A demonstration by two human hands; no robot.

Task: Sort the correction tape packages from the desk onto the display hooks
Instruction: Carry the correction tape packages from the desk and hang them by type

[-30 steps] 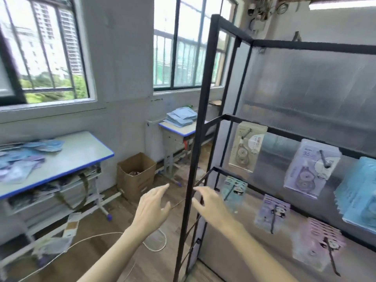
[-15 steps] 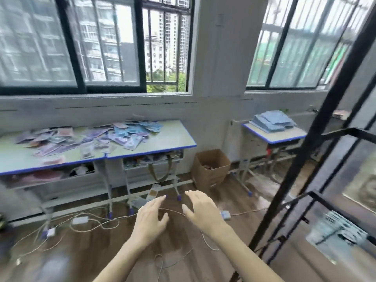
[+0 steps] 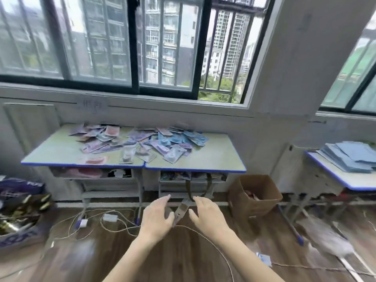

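Observation:
Several correction tape packages [image 3: 142,143] in pink, purple and blue lie scattered in a heap across two desks [image 3: 213,161] pushed together under the window. My left hand [image 3: 157,217] and my right hand [image 3: 207,217] are raised side by side in front of me, well short of the desks, fingers relaxed and holding nothing. The display rack with its hooks is out of view.
A cardboard box [image 3: 256,194] stands on the floor right of the desks. Another desk [image 3: 345,178] with a stack of blue sheets is at far right. Cables [image 3: 114,222] and adapters trail over the wooden floor. A bag of clutter [image 3: 18,218] sits at left.
The view has swung left, away from the black display rack and onto the desks with the packages. Both hands stay raised and hold nothing.

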